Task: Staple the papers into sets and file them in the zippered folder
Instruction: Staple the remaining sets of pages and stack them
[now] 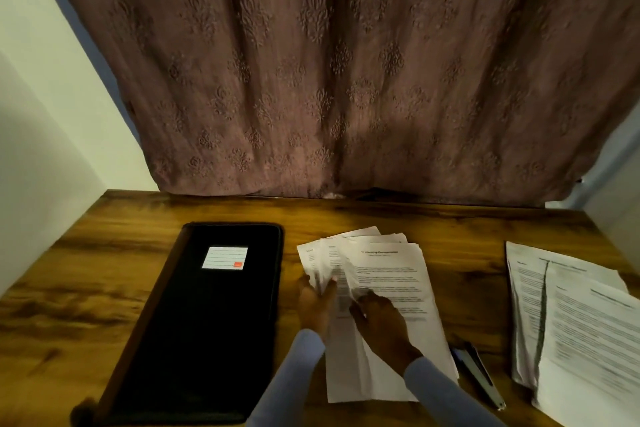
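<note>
Several loose printed sheets (377,291) sit fanned out at lower centre of the table (104,288). The left hand (313,302) pinches their left edges; the right hand (379,319) lies flat on top, fingers straight. Risk imo: uneven edges get stapled crooked, or pages slide toward the stapler (479,376) at lower right. The zippered folder (207,322), lower left, looks closed.
</note>
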